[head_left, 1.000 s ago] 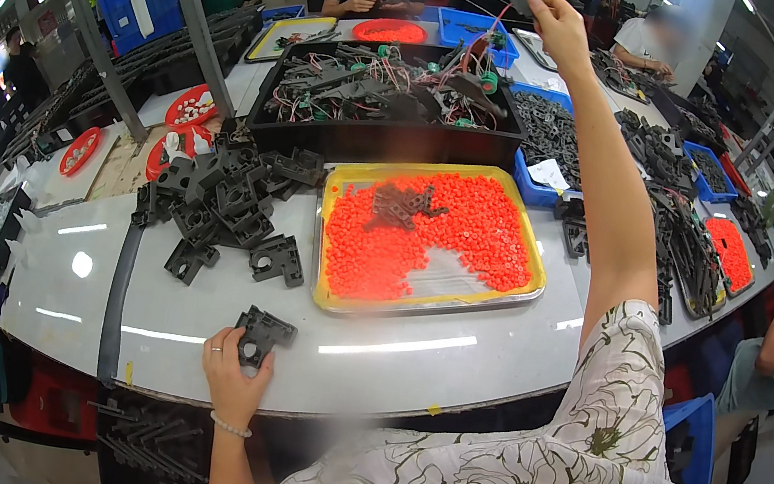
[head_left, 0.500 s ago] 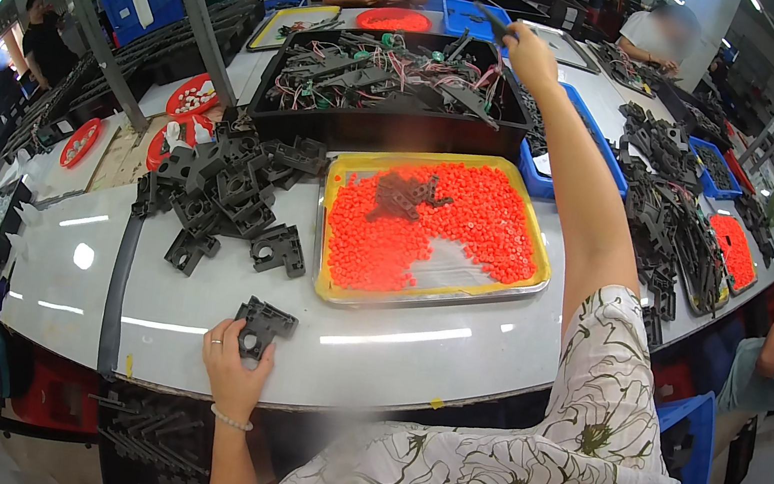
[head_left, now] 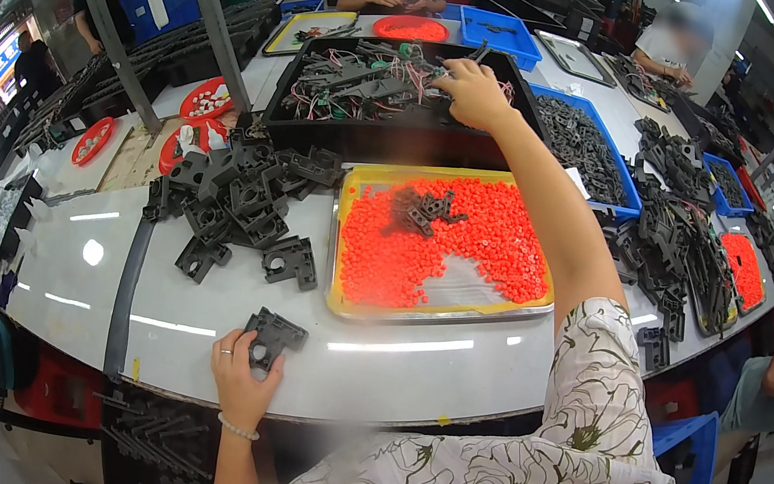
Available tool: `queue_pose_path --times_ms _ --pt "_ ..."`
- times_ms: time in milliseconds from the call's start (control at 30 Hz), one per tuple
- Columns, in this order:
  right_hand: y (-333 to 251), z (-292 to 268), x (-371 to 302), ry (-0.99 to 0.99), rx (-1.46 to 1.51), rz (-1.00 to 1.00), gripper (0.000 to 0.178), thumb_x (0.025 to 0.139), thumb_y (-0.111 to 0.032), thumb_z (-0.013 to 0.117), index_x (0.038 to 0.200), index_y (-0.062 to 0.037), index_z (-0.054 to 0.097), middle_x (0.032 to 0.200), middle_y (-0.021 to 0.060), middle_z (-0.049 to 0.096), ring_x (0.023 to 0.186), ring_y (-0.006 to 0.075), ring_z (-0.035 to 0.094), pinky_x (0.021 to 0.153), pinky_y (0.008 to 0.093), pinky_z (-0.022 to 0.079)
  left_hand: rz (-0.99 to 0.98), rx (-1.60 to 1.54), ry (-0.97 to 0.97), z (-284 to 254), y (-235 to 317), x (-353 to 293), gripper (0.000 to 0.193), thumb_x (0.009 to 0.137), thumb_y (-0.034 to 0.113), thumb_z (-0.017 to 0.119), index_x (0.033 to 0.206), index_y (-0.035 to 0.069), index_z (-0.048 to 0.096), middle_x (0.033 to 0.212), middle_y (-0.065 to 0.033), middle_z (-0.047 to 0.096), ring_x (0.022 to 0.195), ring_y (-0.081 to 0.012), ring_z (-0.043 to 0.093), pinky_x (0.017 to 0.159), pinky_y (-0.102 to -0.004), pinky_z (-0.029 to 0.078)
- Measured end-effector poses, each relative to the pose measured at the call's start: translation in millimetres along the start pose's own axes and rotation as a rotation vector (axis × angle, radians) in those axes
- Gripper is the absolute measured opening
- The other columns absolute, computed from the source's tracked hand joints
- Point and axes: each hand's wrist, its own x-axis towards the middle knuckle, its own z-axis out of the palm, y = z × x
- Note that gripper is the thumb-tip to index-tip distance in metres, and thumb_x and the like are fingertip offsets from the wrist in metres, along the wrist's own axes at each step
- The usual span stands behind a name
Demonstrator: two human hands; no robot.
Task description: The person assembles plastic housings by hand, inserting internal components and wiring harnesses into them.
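Observation:
My left hand point(head_left: 246, 380) grips the lower left side of a black plastic bracket point(head_left: 275, 334) with a round hole, which rests on the white table near the front edge. My right hand point(head_left: 476, 96) is stretched out over the right part of a large black bin point(head_left: 363, 140). Its fingers are bent and apart at the heap of black plastic parts with pink wires point(head_left: 371, 88) in the bin, and I see nothing held in it. A yellow-rimmed tray point(head_left: 436, 319) of small orange-red pieces lies below my right forearm, with a few black parts point(head_left: 427, 210) on top.
Several more black brackets point(head_left: 233, 192) are piled left of the yellow-rimmed tray. A blue tray point(head_left: 632, 195) of small black parts stands right of the bin. Another blue tray point(head_left: 527, 60) lies behind it. Co-workers sit across the table.
My right hand has come back from the far blue tray to the black bin. The long dark part it held no longer shows in it. The left hand keeps its bracket.

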Motion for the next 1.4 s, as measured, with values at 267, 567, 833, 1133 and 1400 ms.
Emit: queue_pose_path --times_ms 267,567,833,1133,1400 --pt "2 8 9 -0.208 -0.287 0.17 0.017 0.075 -0.014 0.057 0.09 -0.0104 0.063 0.097 0.0051 0.059 0.099 0.0218 0.055 0.079 0.0411 0.045 0.012 0.025 0.022 -2 -3 0 0.044 0.065 0.023 0.072 0.1 0.002 0.056 0.104 -0.0139 0.052 0.095 -0.0319 0.048 0.082 -0.0414 0.039" --pt "74 -2 29 0.041 0.613 0.598 0.025 0.077 -0.018 0.064 0.092 0.0014 0.06 0.087 0.0134 0.065 0.073 0.0217 0.062 0.066 0.0332 0.047 -0.008 0.031 0.025 -4 -8 -5 0.045 0.066 0.027 0.072 0.101 0.004 0.056 0.105 -0.0124 0.052 0.095 -0.0305 0.049 0.082 -0.0416 0.039" --pt "139 -25 57 0.264 0.942 0.68 0.021 0.084 -0.021 0.058 0.092 -0.0014 0.059 0.074 0.0035 0.06 0.067 0.0124 0.057 0.058 0.0273 0.044 -0.018 0.005 0.04 -8 -2 -1 0.043 0.065 0.023 0.072 0.099 0.004 0.056 0.103 -0.0123 0.052 0.095 -0.0302 0.049 0.083 -0.0404 0.039" --pt "116 -97 91 0.541 1.174 0.697 0.034 0.087 -0.024 0.057 0.112 -0.0011 0.051 0.101 0.0064 0.059 0.089 0.0146 0.06 0.065 0.0253 0.046 -0.015 0.008 0.057 -9 -1 -5 0.045 0.065 0.023 0.072 0.102 0.003 0.055 0.103 -0.0119 0.053 0.094 -0.0301 0.05 0.083 -0.0402 0.039" --pt "137 -128 75 0.602 0.9 0.499 0.047 0.089 -0.017 0.051 0.127 0.0044 0.033 0.112 0.0149 0.052 0.105 0.027 0.057 0.084 0.0422 0.047 0.052 -0.107 0.103 2 -8 0 0.05 0.063 0.015 0.074 0.106 0.001 0.052 0.102 -0.0168 0.056 0.095 -0.0341 0.051 0.084 -0.0423 0.04"
